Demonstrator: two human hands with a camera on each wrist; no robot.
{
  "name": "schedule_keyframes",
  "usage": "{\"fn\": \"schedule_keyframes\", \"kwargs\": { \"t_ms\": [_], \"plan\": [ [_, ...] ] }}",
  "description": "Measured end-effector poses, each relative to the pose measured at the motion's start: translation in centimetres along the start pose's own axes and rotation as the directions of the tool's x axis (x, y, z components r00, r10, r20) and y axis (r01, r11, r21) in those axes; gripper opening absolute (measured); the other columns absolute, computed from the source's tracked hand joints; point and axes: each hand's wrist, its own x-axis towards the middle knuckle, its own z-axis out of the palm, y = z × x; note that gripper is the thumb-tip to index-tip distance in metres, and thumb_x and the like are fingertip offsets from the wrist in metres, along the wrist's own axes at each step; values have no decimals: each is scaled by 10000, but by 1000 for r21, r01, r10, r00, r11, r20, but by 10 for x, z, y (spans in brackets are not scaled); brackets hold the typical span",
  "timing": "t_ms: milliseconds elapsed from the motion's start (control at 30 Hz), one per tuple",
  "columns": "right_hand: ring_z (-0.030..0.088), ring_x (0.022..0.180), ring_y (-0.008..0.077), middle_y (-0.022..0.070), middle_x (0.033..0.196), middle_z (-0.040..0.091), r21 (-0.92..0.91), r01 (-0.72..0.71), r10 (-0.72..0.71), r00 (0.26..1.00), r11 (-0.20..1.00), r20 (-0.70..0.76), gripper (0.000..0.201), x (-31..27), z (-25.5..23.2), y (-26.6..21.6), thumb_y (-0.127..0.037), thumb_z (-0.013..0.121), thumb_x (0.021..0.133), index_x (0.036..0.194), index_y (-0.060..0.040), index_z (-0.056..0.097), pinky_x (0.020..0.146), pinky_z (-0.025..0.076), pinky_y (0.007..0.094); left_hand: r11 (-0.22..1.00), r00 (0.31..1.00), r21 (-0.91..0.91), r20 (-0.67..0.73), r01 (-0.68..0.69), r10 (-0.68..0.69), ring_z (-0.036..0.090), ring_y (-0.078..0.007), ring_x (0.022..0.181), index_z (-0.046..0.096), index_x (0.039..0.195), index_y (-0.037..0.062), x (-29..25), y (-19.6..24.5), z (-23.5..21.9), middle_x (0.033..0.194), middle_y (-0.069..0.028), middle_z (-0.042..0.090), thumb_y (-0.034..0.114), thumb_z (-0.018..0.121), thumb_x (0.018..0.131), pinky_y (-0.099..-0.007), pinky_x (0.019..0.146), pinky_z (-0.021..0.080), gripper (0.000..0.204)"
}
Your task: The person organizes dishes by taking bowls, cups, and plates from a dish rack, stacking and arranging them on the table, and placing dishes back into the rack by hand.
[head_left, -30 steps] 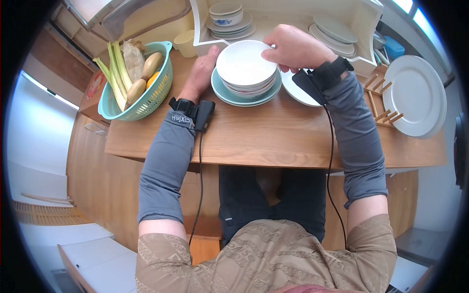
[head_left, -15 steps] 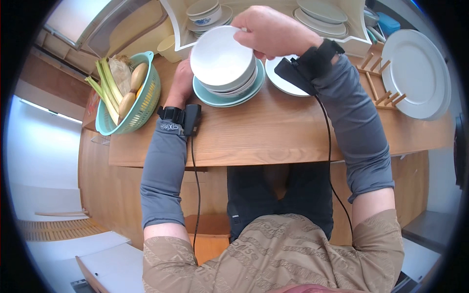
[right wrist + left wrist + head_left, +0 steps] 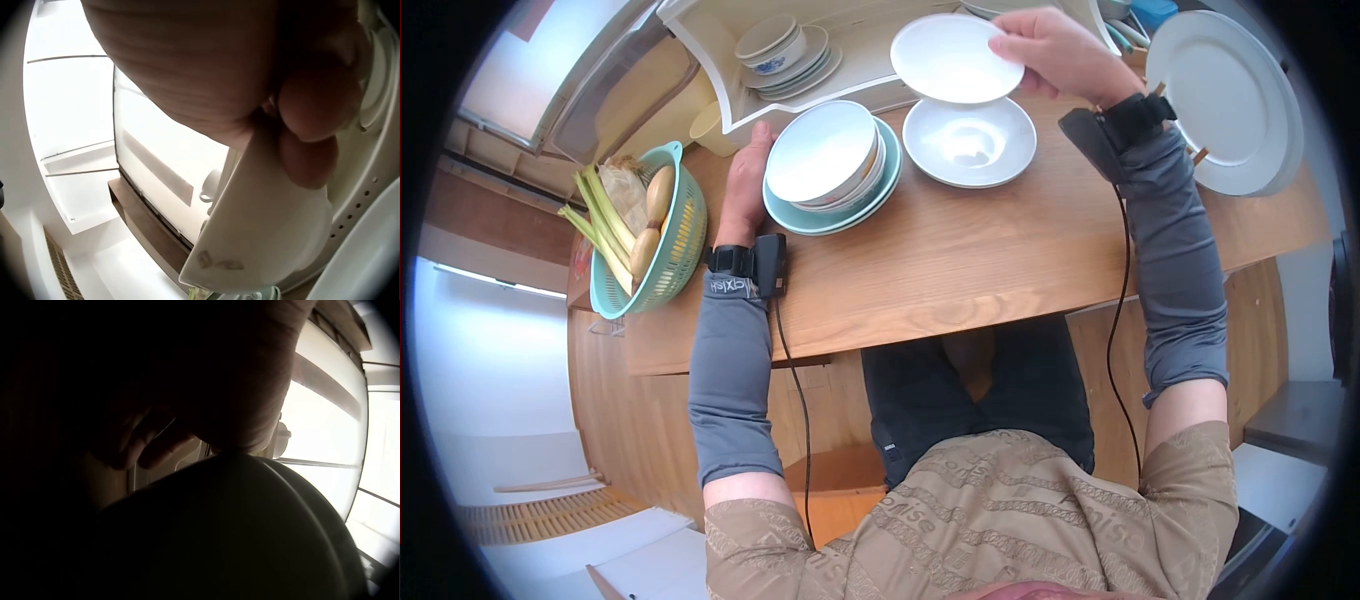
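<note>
The right hand (image 3: 1065,55) pinches the rim of a white bowl (image 3: 956,60), held tilted above a shallow white dish (image 3: 970,142) on the table. In the right wrist view the fingers (image 3: 319,103) grip that bowl (image 3: 262,219), which has a faint mark on its outside. A stack of white bowls (image 3: 822,152) sits on light-blue plates (image 3: 888,190). The left hand (image 3: 746,185) is beside this stack on its left, fingers extended; whether it touches the plates is unclear. The left wrist view is dark, showing part of the hand (image 3: 231,381) by a dark rounded shape.
A turquoise basket (image 3: 680,240) with vegetables stands at the left, a yellow cup (image 3: 708,125) behind it. At the back, a cream rack (image 3: 700,50) holds stacked bowls and plates (image 3: 800,75). Large white plates (image 3: 1215,95) stand upright at the right in a wooden holder.
The right hand has lifted the top bowl off the stack and carried it rightward over the white dish. The left hand remains beside the stack. The head view has shifted.
</note>
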Motion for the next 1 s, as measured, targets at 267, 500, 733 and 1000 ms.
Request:
{"fn": "schedule_keyframes", "kwargs": {
  "t_ms": [267,500,733,1000],
  "plan": [
    [560,489,113,53,598,611,90,-102,93,990,991,103,240,-8,18,33,-135,531,932,912,35,699,443,447,278,999,999,-5,-4,40,-40,673,-142,889,718,1119,-27,5,-6,-5,1008,-94,736,487,414,1089,-297,798,527,598],
    [506,488,58,17,612,574,-63,-124,134,975,990,175,333,-11,18,28,-203,561,980,1161,39,700,407,392,226,999,999,-7,-32,35,-36,673,-146,870,716,1103,-28,4,-7,-7,995,-93,733,461,453,1085,-291,777,531,556],
    [502,487,65,18,616,584,-15,-132,133,983,991,124,325,-13,22,28,-216,582,992,1158,35,705,414,397,239,999,999,-12,-31,40,-40,672,-143,862,710,1112,-29,-3,2,-1,992,-91,731,449,447,1089,-286,772,530,546],
    [477,457,71,17,596,575,-97,-110,123,982,989,141,341,-13,25,32,-280,601,999,1080,22,734,416,387,242,999,999,49,32,9,-11,703,-155,902,682,1217,-29,4,-8,-12,1050,-111,734,453,412,1100,-295,787,570,565]
  ]
}}
